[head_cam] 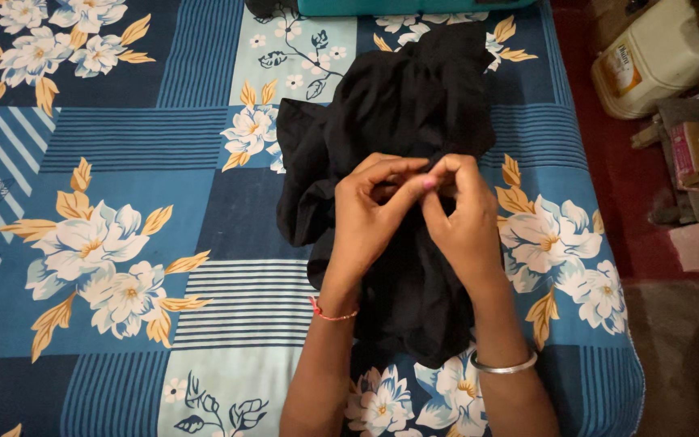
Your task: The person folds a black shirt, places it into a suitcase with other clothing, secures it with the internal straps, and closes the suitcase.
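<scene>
A crumpled black garment (402, 113) lies on a bed covered by a blue floral bedsheet (123, 243). My left hand (370, 214) and my right hand (463, 214) meet over the middle of the cloth, fingertips pinched together on a small bit of the black fabric. The left wrist wears a red thread band, the right wrist a silver bangle. What lies exactly between the fingertips is too small to tell.
A teal object (398, 6) sits at the bed's far edge. To the right, on a red floor, stand a pale plastic canister (649, 57) and a small cardboard box (697, 152). The bed's right edge runs near x 800.
</scene>
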